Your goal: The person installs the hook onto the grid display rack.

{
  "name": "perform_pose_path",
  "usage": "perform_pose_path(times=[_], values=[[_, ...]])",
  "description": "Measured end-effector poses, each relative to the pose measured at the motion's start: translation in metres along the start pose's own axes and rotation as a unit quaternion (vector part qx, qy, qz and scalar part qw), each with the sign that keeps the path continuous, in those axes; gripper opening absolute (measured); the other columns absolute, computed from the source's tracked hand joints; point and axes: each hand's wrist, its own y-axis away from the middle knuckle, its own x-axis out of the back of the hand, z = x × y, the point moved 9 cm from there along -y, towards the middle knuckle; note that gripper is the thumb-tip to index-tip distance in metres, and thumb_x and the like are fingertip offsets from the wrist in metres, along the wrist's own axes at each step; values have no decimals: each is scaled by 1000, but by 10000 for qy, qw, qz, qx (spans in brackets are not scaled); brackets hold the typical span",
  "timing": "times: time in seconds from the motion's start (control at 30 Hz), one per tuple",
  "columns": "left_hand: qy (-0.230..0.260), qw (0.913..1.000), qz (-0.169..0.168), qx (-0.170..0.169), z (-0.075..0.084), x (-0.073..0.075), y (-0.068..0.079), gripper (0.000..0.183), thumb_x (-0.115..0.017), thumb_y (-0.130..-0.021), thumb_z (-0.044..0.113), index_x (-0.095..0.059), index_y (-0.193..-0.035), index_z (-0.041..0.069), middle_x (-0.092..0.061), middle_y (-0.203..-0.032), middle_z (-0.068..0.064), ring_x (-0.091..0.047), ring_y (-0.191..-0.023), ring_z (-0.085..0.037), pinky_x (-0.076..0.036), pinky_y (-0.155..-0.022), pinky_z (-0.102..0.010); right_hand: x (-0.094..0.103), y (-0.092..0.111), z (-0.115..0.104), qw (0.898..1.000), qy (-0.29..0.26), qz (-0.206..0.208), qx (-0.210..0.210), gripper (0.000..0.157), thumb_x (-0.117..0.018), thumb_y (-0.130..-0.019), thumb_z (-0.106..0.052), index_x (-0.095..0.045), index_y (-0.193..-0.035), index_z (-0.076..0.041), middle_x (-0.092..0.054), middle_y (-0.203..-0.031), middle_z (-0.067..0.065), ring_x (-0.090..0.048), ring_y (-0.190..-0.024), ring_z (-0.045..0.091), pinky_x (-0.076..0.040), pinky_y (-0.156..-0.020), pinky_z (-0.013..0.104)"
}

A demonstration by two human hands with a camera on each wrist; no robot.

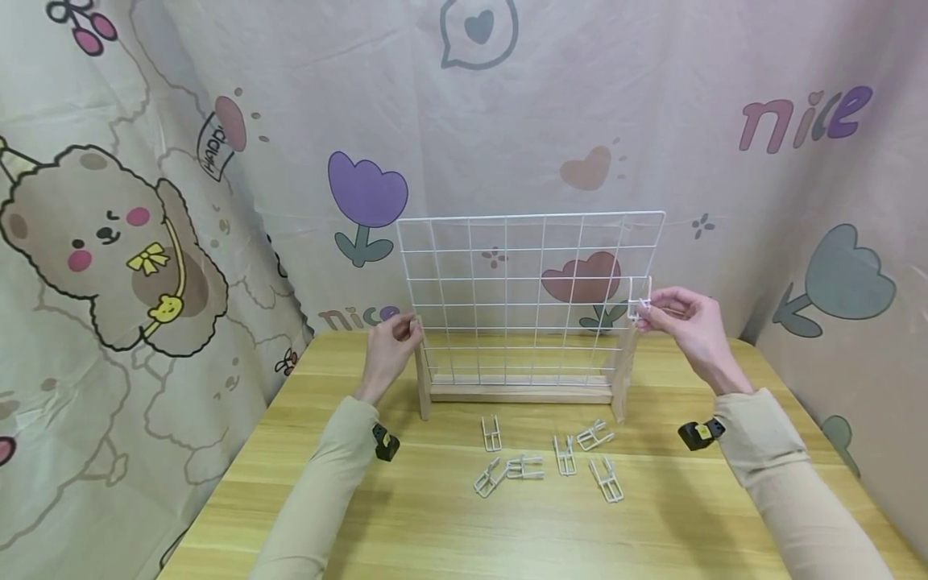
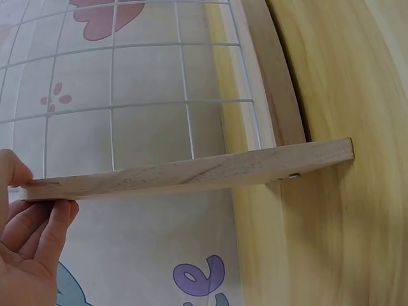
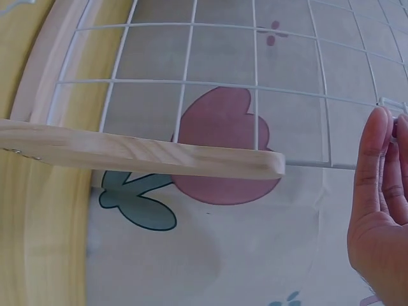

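A white wire grid panel [image 1: 507,304] stands upright in a wooden stand [image 1: 520,395] on the table. At the left, my left hand [image 1: 390,346] pinches the upper end of the stand's left post [image 2: 159,172], thumb on one face and fingers on the other. My right hand [image 1: 689,326] holds a small white wire hook [image 1: 640,302] between thumb and fingertips, against the grid near its right edge, above the right post [image 3: 140,153]. In the right wrist view the fingers mostly hide this hook.
Several more white wire hooks [image 1: 565,457] lie scattered on the wooden table [image 1: 435,515] in front of the stand. Behind the table hangs a printed curtain [image 1: 478,129], and more of it covers both sides. Each wrist wears a small black camera [image 1: 387,443].
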Motion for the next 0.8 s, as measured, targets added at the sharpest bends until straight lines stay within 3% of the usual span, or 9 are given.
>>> perform_pose_path(times=[0.2,0.6,0.8], values=[[22,10000,4,2,1,3,-1,31,-63,-91,5,-68,-120,-8,-73,-112,-26,-75,-103,-34,-63,-87,-33,1,-6,-3,9999,52,28,-113,15,-68,-91,4,-69,-99,-9,-79,-88,-2,-75,-71,8,-64,-71,22],[48,10000,32,13,-2,3,0,32,-63,-95,10,-67,-122,-6,-73,-116,-25,-73,-107,-36,-63,-92,-39,1,-14,-13,9991,-328,146,217,17,-66,-91,8,-70,-98,-6,-79,-87,0,-75,-70,10,-64,-72,22],[56,10000,73,-9,-1,3,0,32,-65,-94,11,-68,-121,-5,-73,-116,-24,-74,-106,-35,-63,-91,-38,3,-18,-16,9985,-288,417,205,16,-68,-90,7,-71,-96,-7,-79,-87,0,-74,-70,11,-64,-72,22]])
